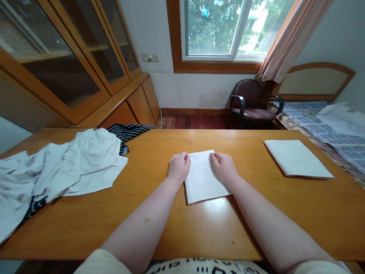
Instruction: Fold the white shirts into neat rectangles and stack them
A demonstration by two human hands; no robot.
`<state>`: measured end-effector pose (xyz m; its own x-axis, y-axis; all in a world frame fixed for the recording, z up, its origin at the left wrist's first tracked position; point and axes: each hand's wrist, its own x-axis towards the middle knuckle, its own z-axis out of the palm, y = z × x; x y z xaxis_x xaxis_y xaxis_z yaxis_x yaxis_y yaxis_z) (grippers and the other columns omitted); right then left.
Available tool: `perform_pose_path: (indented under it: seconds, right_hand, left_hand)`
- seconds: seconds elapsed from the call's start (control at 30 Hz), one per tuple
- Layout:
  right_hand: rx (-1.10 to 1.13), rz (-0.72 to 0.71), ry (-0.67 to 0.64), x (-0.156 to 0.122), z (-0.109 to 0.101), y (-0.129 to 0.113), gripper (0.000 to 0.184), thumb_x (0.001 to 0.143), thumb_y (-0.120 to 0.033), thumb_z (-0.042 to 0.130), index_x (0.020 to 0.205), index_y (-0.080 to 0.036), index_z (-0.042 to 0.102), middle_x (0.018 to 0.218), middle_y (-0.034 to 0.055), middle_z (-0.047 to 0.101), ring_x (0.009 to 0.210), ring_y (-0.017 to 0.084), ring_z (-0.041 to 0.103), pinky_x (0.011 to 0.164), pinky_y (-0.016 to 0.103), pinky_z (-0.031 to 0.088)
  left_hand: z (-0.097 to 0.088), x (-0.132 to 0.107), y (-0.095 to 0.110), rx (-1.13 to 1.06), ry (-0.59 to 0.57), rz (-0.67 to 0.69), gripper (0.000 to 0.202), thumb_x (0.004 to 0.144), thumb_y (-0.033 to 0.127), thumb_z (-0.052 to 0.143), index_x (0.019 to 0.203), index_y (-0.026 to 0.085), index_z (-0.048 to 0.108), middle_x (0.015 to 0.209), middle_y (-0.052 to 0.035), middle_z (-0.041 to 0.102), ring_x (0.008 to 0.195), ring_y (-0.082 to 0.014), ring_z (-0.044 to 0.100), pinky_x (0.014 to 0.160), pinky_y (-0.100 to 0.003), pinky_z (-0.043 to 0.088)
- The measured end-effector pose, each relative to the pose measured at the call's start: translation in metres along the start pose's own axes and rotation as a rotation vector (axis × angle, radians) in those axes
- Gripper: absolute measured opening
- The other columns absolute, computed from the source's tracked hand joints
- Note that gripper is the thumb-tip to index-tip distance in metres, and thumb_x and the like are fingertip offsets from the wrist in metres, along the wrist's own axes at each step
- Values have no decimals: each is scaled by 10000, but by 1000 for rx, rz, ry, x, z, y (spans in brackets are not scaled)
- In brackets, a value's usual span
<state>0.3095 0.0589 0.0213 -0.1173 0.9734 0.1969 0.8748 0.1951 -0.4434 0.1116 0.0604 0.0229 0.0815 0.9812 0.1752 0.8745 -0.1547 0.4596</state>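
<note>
Left hand [179, 166] and right hand [224, 165] pinch the far corners of the folded white cloth [203, 180], mid-worktop [171, 228] — one finished cloth [296, 158] lies at right, while the crumpled laundry pile [71, 163] at left likely remains.

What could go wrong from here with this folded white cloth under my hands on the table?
1. The folded cloth lies on a glossy table. The left hand and right hand grip only its far corners, so it may slide or skew.
2. The loose pile of clothes at the left seems to hang over the table's near edge and could slip off.
</note>
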Motion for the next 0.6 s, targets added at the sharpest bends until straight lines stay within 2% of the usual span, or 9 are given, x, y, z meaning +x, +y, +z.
perform_pose_path:
  seconds: [0.07,0.13,0.23,0.3,0.4,0.5,0.6]
  right_hand:
    - [4,-69,41,-2,1,0,370,945,-304,373,1140,-160,652,1239,106,633,1151,207,571,1011,357,377]
    - [-19,-159,-26,-4,5,-4,403,942,-286,379,1279,-165,564,1392,93,506,1309,203,426,1095,399,280]
    - [-95,-163,-186,-6,11,-11,485,952,-313,361,1410,-164,420,1482,90,376,1389,223,294,1117,479,228]
    - [-132,-119,-228,-6,13,-15,514,958,-334,347,1441,-159,369,1505,91,325,1405,238,252,1115,509,224]
    - [-119,-90,-246,-4,12,-15,528,959,-356,346,1451,-166,356,1519,91,294,1413,246,227,1110,502,248]
    - [-24,-96,-231,-2,13,-9,509,957,-360,351,1429,-177,404,1505,92,330,1412,241,232,1113,468,266]
    - [117,-89,-162,1,18,3,480,948,-358,371,1377,-175,487,1479,103,376,1409,239,238,1129,452,245]
  left_hand:
    - [2,-3,1,-25,51,65,239,891,243,413,978,180,626,1028,-72,688,1023,-198,592,1031,-393,362]
    - [6,-8,5,-1,36,162,312,892,238,417,1137,170,598,1234,-85,621,1210,-205,499,1099,-389,284]
    - [12,-15,12,93,-98,202,467,921,307,376,1350,144,463,1441,-105,449,1376,-245,311,1147,-451,181]
    - [14,-17,15,139,-186,180,544,933,364,344,1423,128,369,1502,-124,348,1409,-267,240,1147,-489,159]
    - [13,-14,14,154,-259,148,582,938,392,313,1456,126,311,1535,-132,268,1426,-261,193,1149,-486,152]
    - [12,-7,8,120,-299,116,609,927,429,336,1466,147,297,1543,-124,250,1430,-257,179,1147,-476,157]
    - [12,-1,0,75,-319,83,630,905,513,375,1462,227,313,1548,-95,252,1433,-292,150,1133,-537,134]
